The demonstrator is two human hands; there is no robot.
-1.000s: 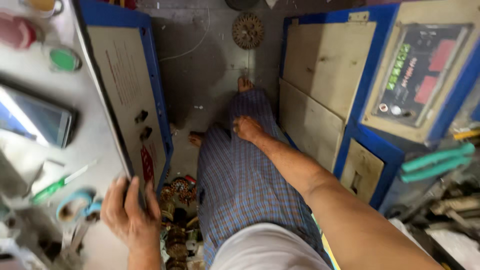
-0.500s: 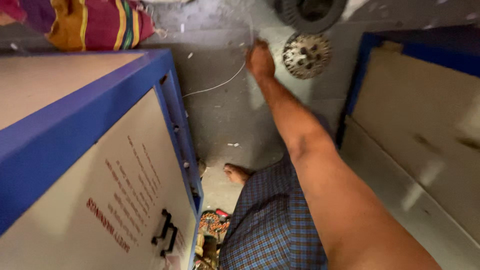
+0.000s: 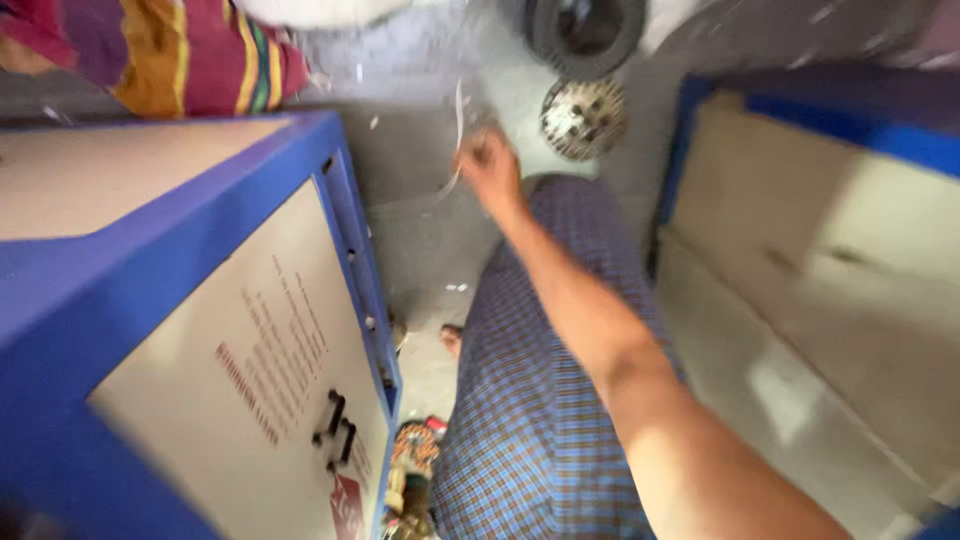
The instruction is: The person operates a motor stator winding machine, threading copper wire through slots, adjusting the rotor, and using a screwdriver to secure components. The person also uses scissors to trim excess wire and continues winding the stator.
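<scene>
My right hand (image 3: 487,165) is stretched out over the grey floor, above my knee in checked blue cloth (image 3: 540,420). Its fingers are closed on a thin white wire (image 3: 458,120) that runs up from the fist and hangs down beside it. The picture is blurred here. A round, perforated metal part (image 3: 583,118) lies on the floor just to the right of the hand, and a black ring (image 3: 585,30) lies beyond it. My left hand is out of view.
A blue-framed cabinet with a beige panel (image 3: 250,350) stands close on the left, another blue-and-beige cabinet (image 3: 820,250) on the right. Striped red and yellow cloth (image 3: 170,50) lies at the top left. A bare foot (image 3: 452,340) rests on the floor (image 3: 420,220) between them.
My right hand has drawn back from the floor by the round metal part and lifted the white wire with it. The view has tilted slightly.
</scene>
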